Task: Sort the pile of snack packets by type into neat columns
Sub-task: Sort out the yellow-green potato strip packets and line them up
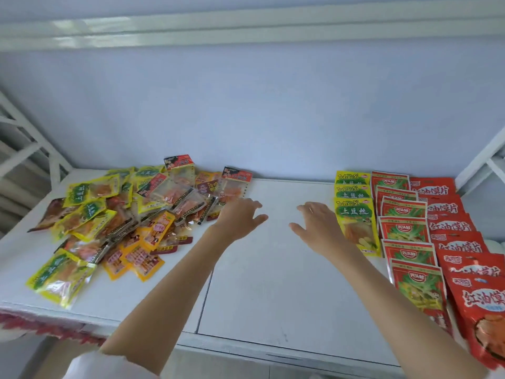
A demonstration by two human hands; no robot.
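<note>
Three yellow packets (356,212) are counted in one column, six red-green packets (404,231) in the next, and six red packets (451,228) in the last. The pile (114,214) cannot be counted.

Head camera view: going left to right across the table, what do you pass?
Unsorted pile of packets → left hand → right hand → yellow packet column → red-and-green packet column → red packet column.

"TuDouSi 土豆丝" on yellow packets (355,214), probably "红油馍片" on red packets (448,227)
</note>
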